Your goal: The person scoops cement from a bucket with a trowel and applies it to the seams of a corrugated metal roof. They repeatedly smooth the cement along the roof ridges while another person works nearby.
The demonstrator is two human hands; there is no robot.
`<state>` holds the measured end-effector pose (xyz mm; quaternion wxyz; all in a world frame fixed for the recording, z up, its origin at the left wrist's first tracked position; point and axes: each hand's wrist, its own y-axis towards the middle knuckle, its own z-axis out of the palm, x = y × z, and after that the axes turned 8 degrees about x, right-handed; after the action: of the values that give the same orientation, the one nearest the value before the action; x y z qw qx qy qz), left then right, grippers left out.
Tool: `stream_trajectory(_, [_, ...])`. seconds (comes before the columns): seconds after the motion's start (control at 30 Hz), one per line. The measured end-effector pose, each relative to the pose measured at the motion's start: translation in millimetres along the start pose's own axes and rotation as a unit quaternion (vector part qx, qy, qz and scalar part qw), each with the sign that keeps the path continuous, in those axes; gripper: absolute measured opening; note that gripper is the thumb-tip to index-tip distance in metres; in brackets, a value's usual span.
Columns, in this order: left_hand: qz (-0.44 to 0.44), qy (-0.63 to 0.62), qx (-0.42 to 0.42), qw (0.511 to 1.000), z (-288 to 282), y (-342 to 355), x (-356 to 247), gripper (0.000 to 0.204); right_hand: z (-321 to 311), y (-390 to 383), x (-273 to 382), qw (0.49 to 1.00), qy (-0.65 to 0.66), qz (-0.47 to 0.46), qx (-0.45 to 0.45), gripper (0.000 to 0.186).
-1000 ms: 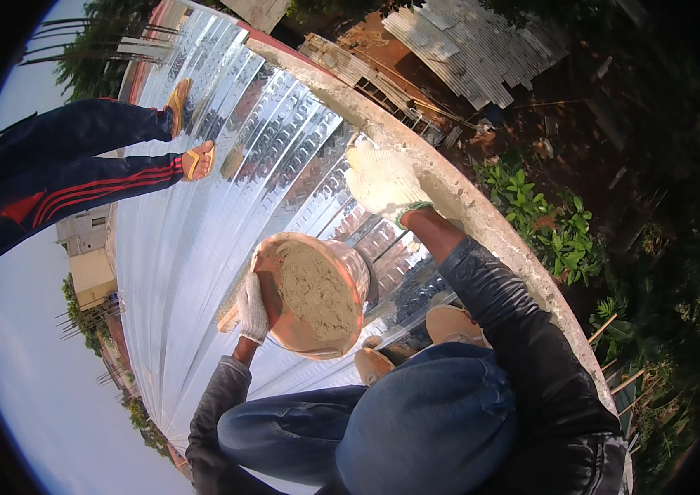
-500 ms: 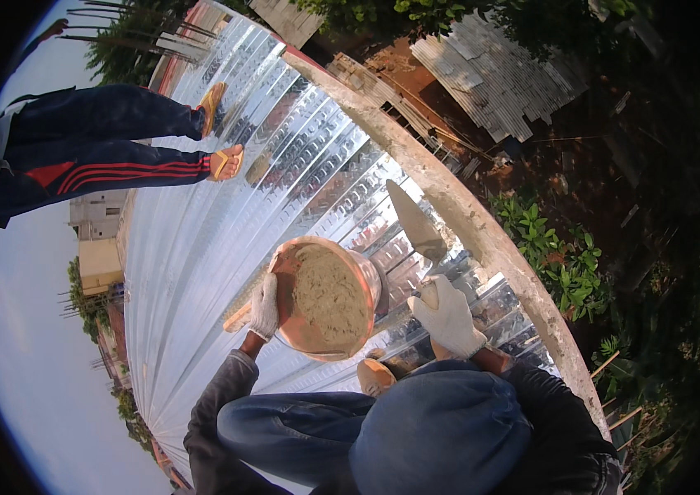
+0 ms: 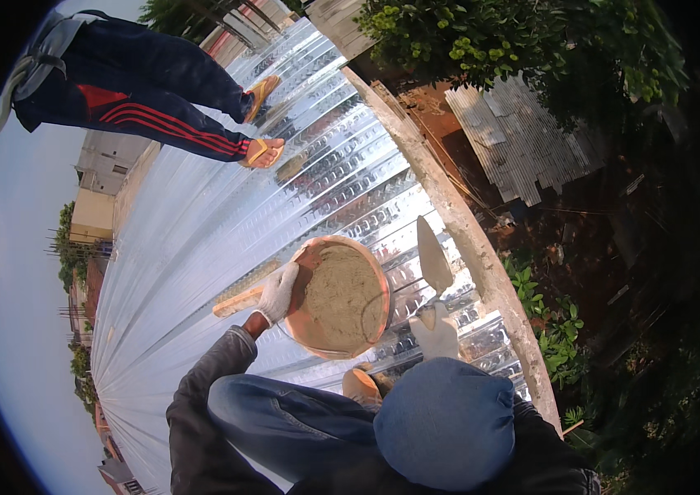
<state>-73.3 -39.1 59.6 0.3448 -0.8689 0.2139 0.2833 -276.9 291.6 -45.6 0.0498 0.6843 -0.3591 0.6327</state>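
Left hand (image 3: pixel 278 293) gripping the bucket (image 3: pixel 304 326) rim, right hand (image 3: pixel 434 334) closed round the trowel (image 3: pixel 432 260), right of bucket — advisable: brace bucket firmly, carry blade level so mortar (image 3: pixel 342 293) won't slide off.

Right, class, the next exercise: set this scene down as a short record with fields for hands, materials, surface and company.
Left hand: gloved, holding the rim of the bucket
Right hand: gloved, holding the trowel, partly hidden
Bucket contents: grey-brown mix
Surface: shiny ribbed metal sheeting
Right border: rough ledge
Company: another person's legs, dark red-striped trousers, yellow sandals
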Motion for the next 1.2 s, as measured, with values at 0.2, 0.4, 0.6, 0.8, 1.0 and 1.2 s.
stream_trajectory(0.2, [0.079, 0.071, -0.074, 0.992, 2, -8, 4, 0.062, -17, 16, 0, 0.994, -0.106, -0.011, 0.023, 0.032])
stream_trajectory(0.4, [0.011, -0.042, -0.09, 0.995, 2, -15, 16, 0.07, -67, 30, 39, 0.998, -0.001, 0.048, -0.044, 0.025])
stream_trajectory(0.6, [0.05, -0.248, -0.057, 0.966, 25, -26, 43, 0.048, -53, 75, 137, 0.917, 0.389, 0.017, -0.082, 0.02])
stream_trajectory(0.8, [0.092, -0.467, 0.012, 0.879, 39, -32, 58, 0.039, -14, 1, 195, 0.969, 0.213, 0.094, -0.082, 0.024])
stream_trajectory(1.0, [0.075, -0.519, -0.049, 0.85, 42, -39, 91, 0.034, 32, 36, 249, 0.99, 0.138, 0.007, -0.004, 0.023])
stream_trajectory(1.2, [0.075, -0.543, 0.024, 0.836, 42, -64, 56, 0.032, 12, 116, 276, 0.994, -0.063, 0.083, -0.023, 0.031])
